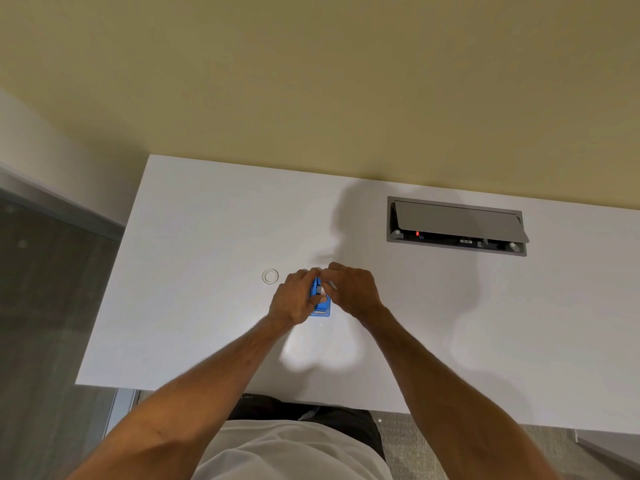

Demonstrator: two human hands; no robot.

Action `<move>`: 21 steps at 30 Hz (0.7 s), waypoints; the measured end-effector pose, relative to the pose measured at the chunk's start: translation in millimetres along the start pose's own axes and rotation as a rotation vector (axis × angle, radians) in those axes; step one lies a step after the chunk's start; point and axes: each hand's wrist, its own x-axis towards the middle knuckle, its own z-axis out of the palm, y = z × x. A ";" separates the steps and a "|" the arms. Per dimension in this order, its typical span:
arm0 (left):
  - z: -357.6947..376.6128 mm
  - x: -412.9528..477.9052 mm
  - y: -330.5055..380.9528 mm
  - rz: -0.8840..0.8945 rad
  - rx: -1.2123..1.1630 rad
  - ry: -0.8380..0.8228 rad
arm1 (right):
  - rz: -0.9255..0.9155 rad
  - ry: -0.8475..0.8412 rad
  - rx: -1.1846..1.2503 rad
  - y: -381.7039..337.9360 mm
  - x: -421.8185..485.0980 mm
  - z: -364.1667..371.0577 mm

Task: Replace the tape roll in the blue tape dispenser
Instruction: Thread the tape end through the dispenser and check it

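Note:
The blue tape dispenser (320,308) stands on the white desk (207,237) near its middle. My left hand (294,299) grips the dispenser's left side, with the thumb over its top. My right hand (353,289) is curled over the dispenser's far end, fingers pinched at something whitish there; whether that is a roll or tape I cannot tell. A clear tape roll (270,276) lies flat on the desk just left of my left hand, apart from it. Most of the dispenser is hidden by both hands.
A grey cable hatch (457,225) with its lid tilted open is set into the desk at the back right. A yellow wall runs behind the desk. The desk's left edge drops to a grey floor. My torso is at the near edge.

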 end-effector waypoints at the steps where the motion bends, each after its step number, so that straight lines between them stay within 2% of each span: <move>1: 0.0 0.4 -0.1 -0.001 0.004 0.000 | 0.000 -0.002 -0.014 0.3 -0.1 0.3; 9: 0.9 1.1 -1.0 0.006 0.011 0.000 | -0.012 -0.067 -0.111 -2.5 0.5 -1.2; 12: 0.6 0.6 -1.2 0.014 0.019 0.000 | 0.038 -0.057 -0.142 -0.8 -0.1 -0.6; 15: 1.4 0.0 -1.8 0.010 0.012 0.000 | 0.089 -0.032 -0.070 2.1 -3.9 0.4; 21: 2.5 0.5 -2.2 0.023 0.020 0.004 | 0.046 0.001 0.079 1.0 -13.8 2.0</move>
